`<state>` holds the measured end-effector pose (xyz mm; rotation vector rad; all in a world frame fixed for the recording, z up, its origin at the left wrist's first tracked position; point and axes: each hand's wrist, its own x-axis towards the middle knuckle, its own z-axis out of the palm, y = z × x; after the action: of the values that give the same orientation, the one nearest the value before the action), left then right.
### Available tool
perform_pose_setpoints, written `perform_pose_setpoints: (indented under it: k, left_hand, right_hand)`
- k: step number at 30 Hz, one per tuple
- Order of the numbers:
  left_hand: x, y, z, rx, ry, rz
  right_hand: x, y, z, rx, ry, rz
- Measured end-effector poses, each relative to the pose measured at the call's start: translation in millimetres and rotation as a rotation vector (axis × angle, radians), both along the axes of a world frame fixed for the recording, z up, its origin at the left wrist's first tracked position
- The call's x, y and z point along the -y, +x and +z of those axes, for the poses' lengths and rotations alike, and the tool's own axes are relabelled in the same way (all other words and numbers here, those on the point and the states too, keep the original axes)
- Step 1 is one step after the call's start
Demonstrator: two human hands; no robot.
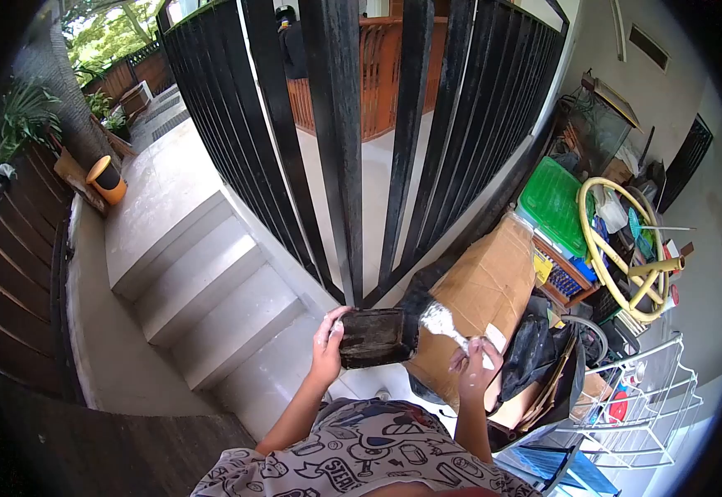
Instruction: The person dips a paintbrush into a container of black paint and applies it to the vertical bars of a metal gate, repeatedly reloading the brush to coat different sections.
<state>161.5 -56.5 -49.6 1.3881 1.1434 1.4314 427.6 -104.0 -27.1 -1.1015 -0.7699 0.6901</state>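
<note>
My left hand (325, 346) grips the left end of a dark rectangular tray (373, 340), its fingers and thumb closed around the edge. The tray's surface is black with brownish streaks. White smears mark the fingers of both hands. In my right hand (477, 369) is the handle of a brush (439, 320), its head coated in white. That head sits just off the tray's right end and points up and to the left. The tray is held in front of my body, near the foot of the black metal railing (340, 149).
Pale steps (220, 282) rise on the left toward an orange and black pot (106, 179). On the right lie a flattened cardboard box (481, 290), black plastic bags (531, 344), a green lid (553, 207), a coiled yellow hose (590, 240) and a white wire rack (651, 414).
</note>
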Motion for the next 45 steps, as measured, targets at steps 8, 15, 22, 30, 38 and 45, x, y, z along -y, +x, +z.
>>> perform_pose_setpoints:
  k: [8,15,22,30,38,45]
  left_hand:
    - [-7,17,-4,0.096,0.0,-0.081]
    - [1,20,-8,0.089,-0.056,-0.068]
    - [3,24,-13,0.091,-0.095,-0.03]
    - [-1,31,-17,0.071,-0.096,-0.044]
    - [-1,49,-10,0.112,-0.103,-0.082]
    - [-2,52,-12,0.1,-0.074,-0.092]
  right_hand:
    - [13,-1,13,0.196,-0.125,0.258]
    - [13,1,-9,0.142,-0.193,0.247]
    - [13,2,2,0.198,-0.195,0.329]
    - [19,6,-5,0.186,-0.178,0.338]
    - [19,17,-8,0.152,-0.181,0.32]
    - [17,15,-8,0.151,-0.17,0.311]
